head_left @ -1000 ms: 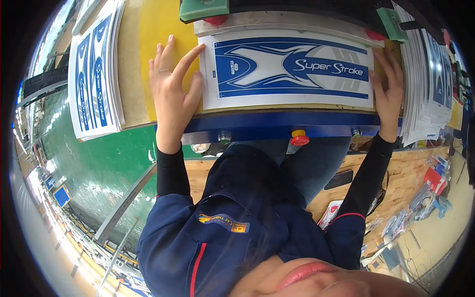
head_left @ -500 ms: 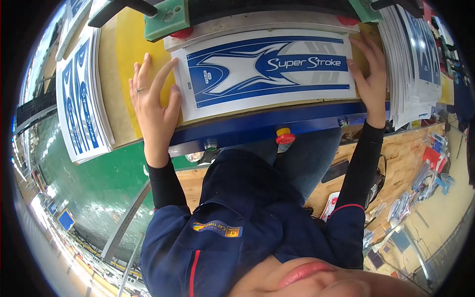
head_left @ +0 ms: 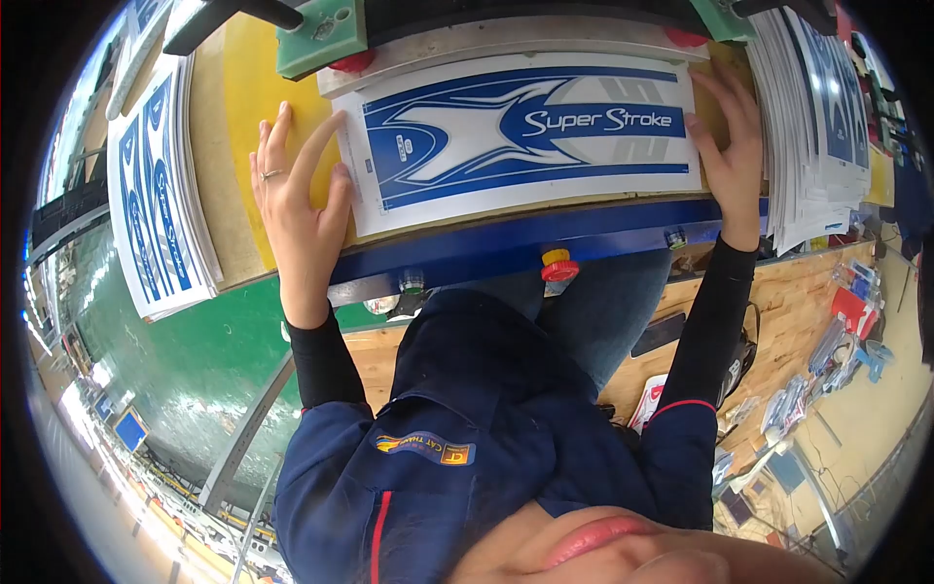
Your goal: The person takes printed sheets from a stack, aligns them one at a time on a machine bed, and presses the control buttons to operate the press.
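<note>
A white sheet [head_left: 535, 200] printed in blue and grey with "Super Stroke" lettering lies flat on the worktable. At its left short edge, my left hand [head_left: 297, 200] has its fingers spread, with the index fingertip and thumb touching the paper; a ring is on one finger. My right hand [head_left: 732, 146] rests at the opposite short edge, fingers apart, its thumb by the paper. Some right fingertips reach toward the metal bar [head_left: 516, 68] behind the sheet and are partly hidden. Along the sheet's far edge runs this bar.
Stacks of similar printed sheets flank me: one stack [head_left: 161, 195] at left, another stack [head_left: 812, 127] at right. Green blocks [head_left: 321, 37] and red knobs sit above the bar. A red and yellow button [head_left: 559, 265] is on the blue front rail [head_left: 467, 243].
Very little differs. The view has shifted slightly, and both hands stay at the two ends of the sheet.
</note>
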`<state>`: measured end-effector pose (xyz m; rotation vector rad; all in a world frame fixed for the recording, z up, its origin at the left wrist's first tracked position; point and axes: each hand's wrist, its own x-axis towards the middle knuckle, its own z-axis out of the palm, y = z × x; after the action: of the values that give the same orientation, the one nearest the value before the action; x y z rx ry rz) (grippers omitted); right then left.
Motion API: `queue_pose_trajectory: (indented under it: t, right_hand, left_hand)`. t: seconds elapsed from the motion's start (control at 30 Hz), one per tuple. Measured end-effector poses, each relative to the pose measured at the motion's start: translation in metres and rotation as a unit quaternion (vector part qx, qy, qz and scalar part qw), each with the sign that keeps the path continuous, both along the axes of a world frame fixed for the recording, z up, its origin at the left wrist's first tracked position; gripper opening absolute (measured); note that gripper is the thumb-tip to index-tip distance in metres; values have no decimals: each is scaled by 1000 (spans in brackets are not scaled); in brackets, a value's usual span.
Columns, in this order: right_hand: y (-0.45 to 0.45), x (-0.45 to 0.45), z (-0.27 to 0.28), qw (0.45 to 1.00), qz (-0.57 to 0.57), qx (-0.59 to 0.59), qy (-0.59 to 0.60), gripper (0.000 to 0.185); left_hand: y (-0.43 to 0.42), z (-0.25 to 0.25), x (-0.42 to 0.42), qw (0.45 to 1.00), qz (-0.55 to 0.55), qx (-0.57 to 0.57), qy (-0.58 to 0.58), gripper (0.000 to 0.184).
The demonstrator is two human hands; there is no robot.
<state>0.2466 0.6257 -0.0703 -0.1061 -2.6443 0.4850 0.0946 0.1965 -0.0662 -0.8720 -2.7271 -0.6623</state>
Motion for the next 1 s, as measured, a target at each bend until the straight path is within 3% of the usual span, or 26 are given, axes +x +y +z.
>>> queue_pose_trajectory:
  t: [1.0]
  right_hand:
    - [0,0,-1,1000,-6,9,2,42]
  left_hand:
    - [1,0,0,1000,-2,-13,12,40]
